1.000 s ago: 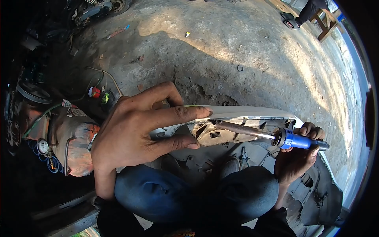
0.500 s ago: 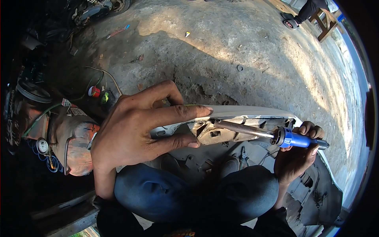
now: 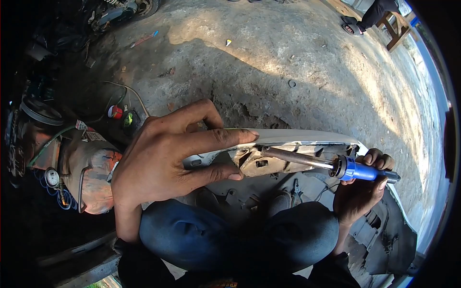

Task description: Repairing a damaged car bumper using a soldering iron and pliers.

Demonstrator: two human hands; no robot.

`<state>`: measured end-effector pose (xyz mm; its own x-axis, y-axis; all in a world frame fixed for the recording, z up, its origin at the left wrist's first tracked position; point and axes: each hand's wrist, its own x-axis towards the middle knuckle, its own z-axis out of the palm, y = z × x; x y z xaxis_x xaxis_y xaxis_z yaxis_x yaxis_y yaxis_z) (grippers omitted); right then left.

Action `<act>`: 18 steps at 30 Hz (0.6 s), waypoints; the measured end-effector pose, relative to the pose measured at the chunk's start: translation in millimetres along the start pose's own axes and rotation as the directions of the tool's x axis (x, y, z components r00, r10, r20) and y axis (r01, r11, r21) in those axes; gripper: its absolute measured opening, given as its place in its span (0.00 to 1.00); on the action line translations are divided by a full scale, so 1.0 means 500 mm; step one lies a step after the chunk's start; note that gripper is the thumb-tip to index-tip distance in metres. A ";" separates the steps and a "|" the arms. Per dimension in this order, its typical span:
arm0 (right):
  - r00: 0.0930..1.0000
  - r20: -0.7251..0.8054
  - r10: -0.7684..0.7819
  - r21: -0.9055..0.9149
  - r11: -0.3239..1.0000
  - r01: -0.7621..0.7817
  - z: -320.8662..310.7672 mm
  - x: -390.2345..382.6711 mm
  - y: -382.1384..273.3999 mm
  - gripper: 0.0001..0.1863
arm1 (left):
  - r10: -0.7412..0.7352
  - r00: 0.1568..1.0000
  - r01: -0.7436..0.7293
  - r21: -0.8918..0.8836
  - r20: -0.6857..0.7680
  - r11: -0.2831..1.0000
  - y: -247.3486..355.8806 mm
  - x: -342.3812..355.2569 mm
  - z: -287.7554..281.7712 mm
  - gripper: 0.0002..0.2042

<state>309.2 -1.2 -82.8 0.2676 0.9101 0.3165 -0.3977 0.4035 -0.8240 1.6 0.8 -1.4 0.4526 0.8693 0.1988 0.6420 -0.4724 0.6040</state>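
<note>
A soldering iron with a blue handle (image 3: pixel 361 170) is in my right hand (image 3: pixel 359 192), fingers and thumb wrapped round the handle's rear. Its thick metal barrel (image 3: pixel 297 157) points left, with the tip against the inner edge of a long pale plastic vehicle panel (image 3: pixel 307 136). My left hand (image 3: pixel 163 153) grips the panel's left part, index finger along the top edge and thumb below on the inner side. The panel's brownish inner face (image 3: pixel 261 164), with brackets and slots, is turned towards me above my knees.
On the left lies a worn orange tank (image 3: pixel 96 180) with a pressure gauge (image 3: pixel 52 177) and hoses. Pliers (image 3: pixel 297 188) lie by my foot, and dark plastic parts (image 3: pixel 389 235) at the right. A motorcycle (image 3: pixel 115 14) stands far left; a person's sandalled foot (image 3: pixel 353 28) is beside a wooden stool (image 3: pixel 394 31).
</note>
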 end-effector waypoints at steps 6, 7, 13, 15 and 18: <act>1.000 -0.007 -0.013 0.009 1.000 0.013 0.016 -0.002 0.003 0.23 | -0.013 1.000 0.013 0.023 0.007 1.000 0.008 -0.006 -0.010 0.30; 1.000 -0.010 -0.019 0.016 1.000 0.019 0.017 -0.003 0.005 0.23 | -0.021 1.000 0.020 0.028 0.010 0.999 0.011 -0.008 -0.012 0.30; 1.000 0.025 -0.018 0.011 1.000 0.017 0.008 -0.005 0.001 0.21 | -0.033 0.999 0.033 0.021 0.011 0.999 0.008 -0.002 -0.002 0.30; 0.999 0.027 -0.017 0.024 1.000 0.016 0.000 -0.004 0.004 0.21 | -0.031 0.999 0.031 0.023 0.008 0.999 0.007 -0.004 -0.004 0.30; 0.999 0.026 -0.021 0.018 1.000 0.021 0.004 -0.004 0.008 0.21 | -0.030 1.000 0.029 0.022 0.009 0.999 0.006 -0.005 -0.004 0.30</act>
<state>305.5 -1.1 -85.6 0.2528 0.9035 0.3460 -0.4079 0.4238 -0.8087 1.0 -2.3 1.5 0.4389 0.8815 0.1740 0.6685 -0.4498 0.5923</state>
